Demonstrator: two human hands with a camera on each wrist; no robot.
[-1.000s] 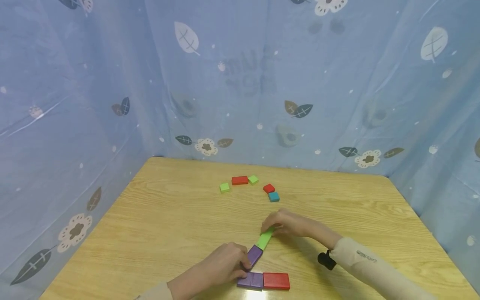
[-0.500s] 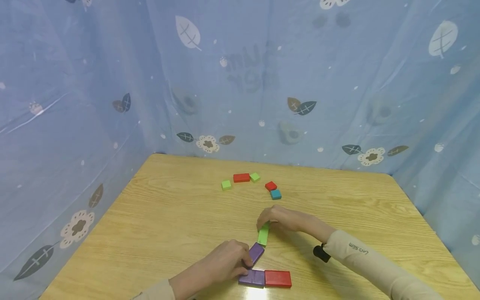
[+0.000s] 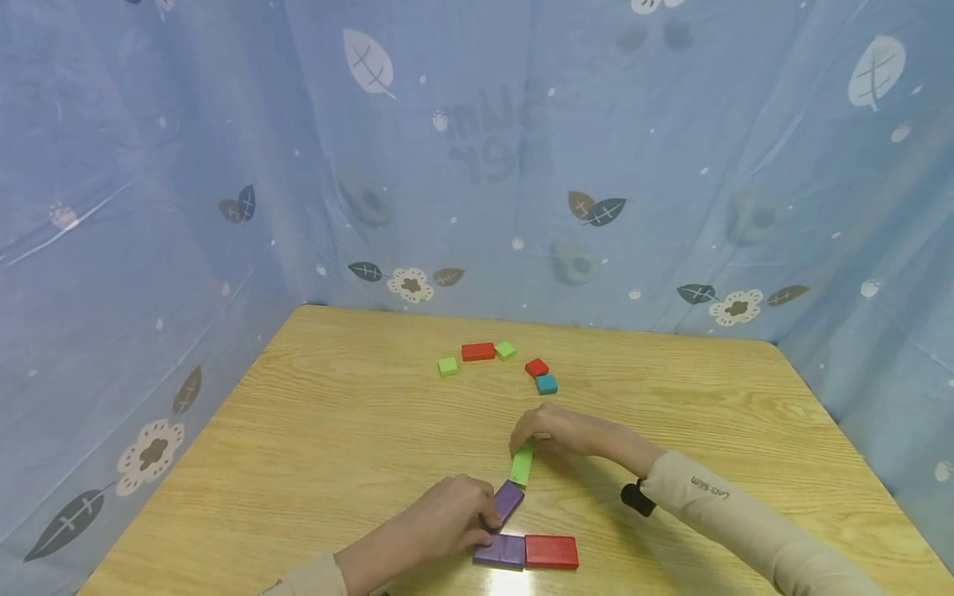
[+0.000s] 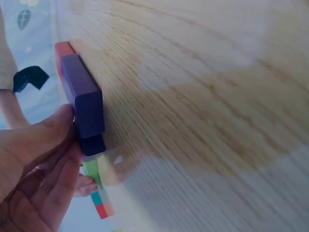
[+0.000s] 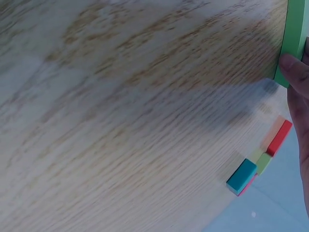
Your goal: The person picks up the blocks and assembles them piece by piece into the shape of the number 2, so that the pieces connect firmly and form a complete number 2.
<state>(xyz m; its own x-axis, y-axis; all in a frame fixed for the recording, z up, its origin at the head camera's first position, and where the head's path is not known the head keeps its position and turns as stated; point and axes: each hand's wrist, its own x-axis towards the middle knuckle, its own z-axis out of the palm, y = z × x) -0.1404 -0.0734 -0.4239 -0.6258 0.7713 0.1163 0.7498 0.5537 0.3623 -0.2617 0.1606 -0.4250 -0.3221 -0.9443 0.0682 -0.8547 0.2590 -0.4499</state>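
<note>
On the wooden table, my left hand (image 3: 455, 515) has its thumb at a flat purple block (image 3: 503, 551) and its fingertips on a second, slanted purple block (image 3: 510, 501). In the left wrist view, thumb and curled fingers press against the ends of the purple blocks (image 4: 89, 113). A red block (image 3: 551, 551) lies end to end with the lower purple one. Farther up, my right hand (image 3: 557, 429) pinches the far end of a long green block (image 3: 522, 465); its near end sits at the slanted purple block's upper end. The right wrist view shows my thumb on the green block (image 5: 292, 38).
Toward the back of the table lie a red block (image 3: 478, 353), two small green blocks (image 3: 447, 367), a small red block (image 3: 537, 367) and a teal block (image 3: 546, 384). A blue patterned curtain (image 3: 477, 165) surrounds the table's back and sides.
My right hand has shifted a little left, turning the green block to a steeper angle against the slanted purple block. My left hand stays at the purple blocks. The head view has shifted slightly.
</note>
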